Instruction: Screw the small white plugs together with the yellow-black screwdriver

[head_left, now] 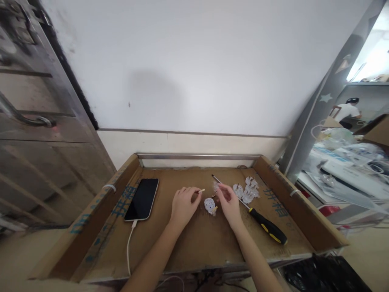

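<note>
tbh L hand (184, 205) has fingertips clamped on a tiny cream pc (202, 190), can't tell if R hand (228, 202) grips anything, whitish plug part (209, 205) sits on the cardboard (206, 243) btwn them, & a sloppy pinch could prob drop that small pc.

We looked through one camera worn on the person's head, facing forward and down over the cardboard tray (200, 247). From above its near edge, we had the left hand (186, 205) and the right hand (229, 203) close by, below the middle of the view. Our wide outlook met the white wall (194, 69) ahead and reached the metal door (69, 125) leftward and a cluttered bench (349, 174) rightward.
</note>
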Demonstrator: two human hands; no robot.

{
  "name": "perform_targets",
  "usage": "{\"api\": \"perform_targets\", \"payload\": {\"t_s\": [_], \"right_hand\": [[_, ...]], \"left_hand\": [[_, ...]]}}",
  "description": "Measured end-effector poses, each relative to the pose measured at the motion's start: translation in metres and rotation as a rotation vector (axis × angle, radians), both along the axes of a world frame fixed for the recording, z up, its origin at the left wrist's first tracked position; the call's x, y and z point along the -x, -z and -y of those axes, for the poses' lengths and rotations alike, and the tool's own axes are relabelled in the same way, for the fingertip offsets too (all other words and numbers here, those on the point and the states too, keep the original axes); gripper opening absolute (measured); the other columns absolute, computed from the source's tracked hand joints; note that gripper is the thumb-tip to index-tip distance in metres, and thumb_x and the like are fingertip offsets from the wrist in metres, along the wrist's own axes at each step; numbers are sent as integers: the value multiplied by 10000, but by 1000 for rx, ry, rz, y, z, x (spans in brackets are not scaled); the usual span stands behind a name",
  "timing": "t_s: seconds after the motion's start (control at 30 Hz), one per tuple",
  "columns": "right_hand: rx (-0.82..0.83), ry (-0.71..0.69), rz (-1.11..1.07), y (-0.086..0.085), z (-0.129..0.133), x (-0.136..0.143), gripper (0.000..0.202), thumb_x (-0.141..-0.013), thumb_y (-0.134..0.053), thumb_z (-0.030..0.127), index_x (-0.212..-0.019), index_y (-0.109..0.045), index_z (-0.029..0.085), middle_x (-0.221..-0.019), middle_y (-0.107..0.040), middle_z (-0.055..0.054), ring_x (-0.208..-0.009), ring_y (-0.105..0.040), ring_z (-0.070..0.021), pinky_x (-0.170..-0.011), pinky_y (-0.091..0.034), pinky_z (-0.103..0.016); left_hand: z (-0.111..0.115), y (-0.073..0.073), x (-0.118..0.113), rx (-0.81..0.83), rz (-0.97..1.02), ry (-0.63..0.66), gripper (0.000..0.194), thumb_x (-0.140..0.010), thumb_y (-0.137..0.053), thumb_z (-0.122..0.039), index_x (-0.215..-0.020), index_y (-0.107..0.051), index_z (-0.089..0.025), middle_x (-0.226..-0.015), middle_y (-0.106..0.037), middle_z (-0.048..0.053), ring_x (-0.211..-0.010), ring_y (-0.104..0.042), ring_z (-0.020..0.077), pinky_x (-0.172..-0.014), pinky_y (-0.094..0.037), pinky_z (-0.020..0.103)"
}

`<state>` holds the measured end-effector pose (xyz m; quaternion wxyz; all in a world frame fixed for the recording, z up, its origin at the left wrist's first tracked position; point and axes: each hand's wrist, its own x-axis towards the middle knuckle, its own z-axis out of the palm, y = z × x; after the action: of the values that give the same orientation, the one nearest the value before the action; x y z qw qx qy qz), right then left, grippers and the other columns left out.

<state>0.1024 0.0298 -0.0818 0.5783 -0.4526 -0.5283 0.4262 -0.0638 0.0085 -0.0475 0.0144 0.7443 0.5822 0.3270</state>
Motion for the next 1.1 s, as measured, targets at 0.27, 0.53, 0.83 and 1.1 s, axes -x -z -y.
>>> {"api": "perform_targets", "payload": {"t_s": [0.27,0.53,0.83,1.1], "right_hand": [[41,243,-71,-3,-2,-6,307,-890,-524,355,-1109,-534,141,-964,-586,-43,-756,-579,-114,-646,-519,-279],[44,307,-81,-4,-3,-6,301,-889,-527,349,-1106,-539,141,-989,-587,-49,-793,-585,-124,-685,-522,-300],[57,304,-20,0,-6,-2,314,-901,-504,367,-1112,-532,137,-939,-590,-39,-727,-581,-105,-623,-518,-265],[-23,292,412,-11,29,-12,332,-888,-513,371,-1129,-518,142,-806,-578,-3,-672,-557,-109,-655,-493,-296]], "left_hand": [[2,-4,-6,29,-11,154,157,-863,-556,-303,-988,-633,-249,-993,-671,8,-967,-558,200,-835,-388,345],[0,-31,-38,228,-316,372,66,-753,-642,-242,-813,-667,-231,-868,-642,32,-891,-573,232,-817,-416,366],[-21,-36,-18,299,77,282,116,-830,-536,-257,-810,-646,-224,-847,-662,-3,-818,-590,178,-725,-428,283],[-31,-8,0,94,76,192,136,-837,-545,-245,-944,-625,-223,-967,-661,23,-934,-570,212,-811,-426,347]]}}
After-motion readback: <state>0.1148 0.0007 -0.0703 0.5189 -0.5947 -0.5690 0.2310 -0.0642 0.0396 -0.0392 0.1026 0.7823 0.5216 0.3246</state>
